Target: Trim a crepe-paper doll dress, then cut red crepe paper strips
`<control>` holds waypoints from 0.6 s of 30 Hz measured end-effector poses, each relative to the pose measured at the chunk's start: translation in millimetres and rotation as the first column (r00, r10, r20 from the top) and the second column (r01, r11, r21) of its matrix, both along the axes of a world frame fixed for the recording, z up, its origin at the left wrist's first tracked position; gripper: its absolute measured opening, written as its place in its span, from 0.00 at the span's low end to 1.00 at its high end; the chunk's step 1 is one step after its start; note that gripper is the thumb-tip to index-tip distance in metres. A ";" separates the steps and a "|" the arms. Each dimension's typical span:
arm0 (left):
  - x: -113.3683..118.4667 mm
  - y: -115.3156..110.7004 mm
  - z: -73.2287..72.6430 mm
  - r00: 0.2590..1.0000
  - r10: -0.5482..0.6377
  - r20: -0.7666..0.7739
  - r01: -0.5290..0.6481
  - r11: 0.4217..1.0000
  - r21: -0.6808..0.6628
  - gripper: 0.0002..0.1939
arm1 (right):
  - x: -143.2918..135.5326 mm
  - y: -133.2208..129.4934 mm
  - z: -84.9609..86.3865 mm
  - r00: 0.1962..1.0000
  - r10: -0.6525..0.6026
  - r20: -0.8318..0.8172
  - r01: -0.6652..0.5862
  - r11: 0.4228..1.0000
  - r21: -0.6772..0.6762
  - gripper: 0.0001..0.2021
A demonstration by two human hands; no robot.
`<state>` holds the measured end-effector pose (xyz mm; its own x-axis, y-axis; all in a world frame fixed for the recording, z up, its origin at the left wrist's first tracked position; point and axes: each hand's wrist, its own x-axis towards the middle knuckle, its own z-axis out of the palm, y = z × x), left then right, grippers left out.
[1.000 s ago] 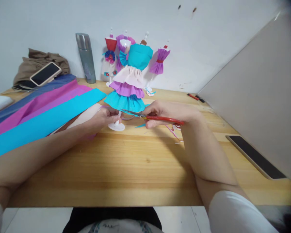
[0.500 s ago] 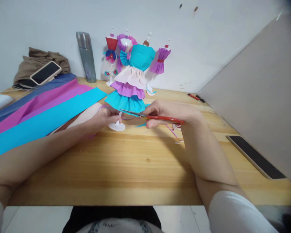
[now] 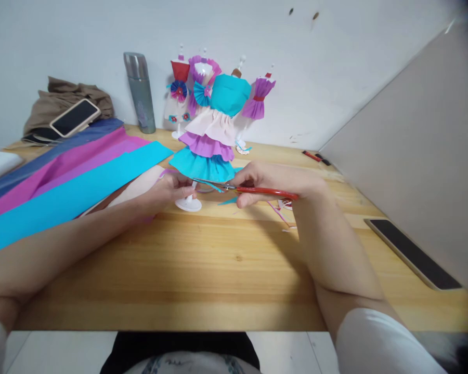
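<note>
Tiered doll dress [image 3: 212, 123] on mini mannequin stand [image 3: 189, 205], mid-table [image 3: 234, 280]: tiers fitted; hem trim approx. partway, I judge, w/ teal strip [image 3: 216, 186] hanging at blades. Dress is just above my L hand [image 3: 173, 189], pinching stand post; my R hand [image 3: 255, 177], beside hem, grips red-hdl. scissors [image 3: 267, 192].

White sleeves [image 3: 378, 343], pale shirt [image 3: 195, 363] with dark markings, black lower garment [image 3: 179, 340]

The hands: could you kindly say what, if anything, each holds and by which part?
The left hand holds the stand by its stem, above the base; the right hand, the scissors by their red handles.
</note>
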<state>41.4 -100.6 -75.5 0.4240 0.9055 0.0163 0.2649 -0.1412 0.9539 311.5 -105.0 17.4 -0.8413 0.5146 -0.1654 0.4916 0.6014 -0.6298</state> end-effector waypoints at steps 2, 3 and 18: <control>0.2 0.1 0.6 1.000 -0.006 0.001 0.006 1.000 0.006 0.13 | 0.0 -0.3 0.3 1.000 -0.007 0.002 0.007 1.000 -0.006 0.36; 0.2 0.3 0.7 1.000 -0.013 -0.002 0.013 1.000 0.008 0.14 | 0.0 -0.4 0.5 1.000 -0.008 0.004 0.008 1.000 -0.010 0.36; -1.5 -1.3 -1.3 0.998 0.003 -0.058 -0.001 0.999 0.034 0.18 | 2.1 1.5 -0.8 0.999 0.038 0.023 -0.038 0.999 -0.021 0.34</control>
